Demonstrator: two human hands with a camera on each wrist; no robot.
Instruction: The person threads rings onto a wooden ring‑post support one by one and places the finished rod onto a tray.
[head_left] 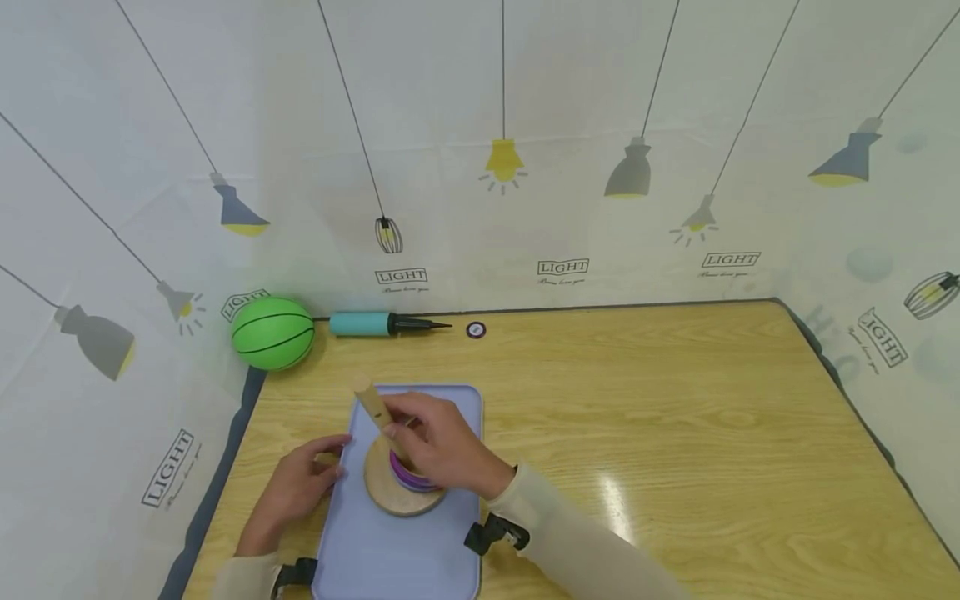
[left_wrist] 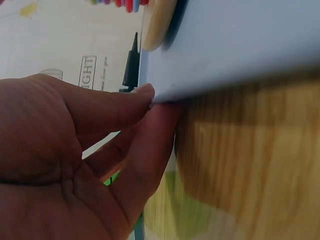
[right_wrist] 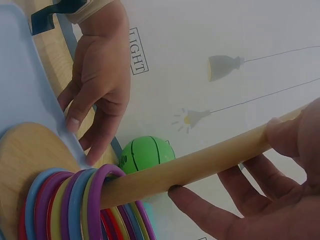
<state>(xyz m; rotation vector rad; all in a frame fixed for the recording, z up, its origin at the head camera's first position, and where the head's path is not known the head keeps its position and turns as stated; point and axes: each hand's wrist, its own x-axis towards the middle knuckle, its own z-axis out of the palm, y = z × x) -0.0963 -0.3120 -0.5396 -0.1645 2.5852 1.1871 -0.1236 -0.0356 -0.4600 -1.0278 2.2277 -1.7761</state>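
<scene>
A round wooden base [head_left: 384,493] stands on the pale blue tray [head_left: 397,554], with a wooden post [right_wrist: 200,166] rising from it. Stacked around the post's lower part are several coloured rings [right_wrist: 72,205] in purple, blue, yellow and red. My right hand [head_left: 442,442] holds the post above the rings, thumb on one side and fingers on the other. At the tray's left edge, my left hand [head_left: 296,487] pinches the rim between thumb and finger, as the left wrist view [left_wrist: 70,135] shows close up.
A green ball [head_left: 273,333] sits at the table's back left corner. Beside it lies a blue hand pump [head_left: 362,324] with a black nozzle, then a small round disc [head_left: 476,330]. Behind the wooden table [head_left: 675,417] hangs a lamp-printed white sheet [head_left: 570,217].
</scene>
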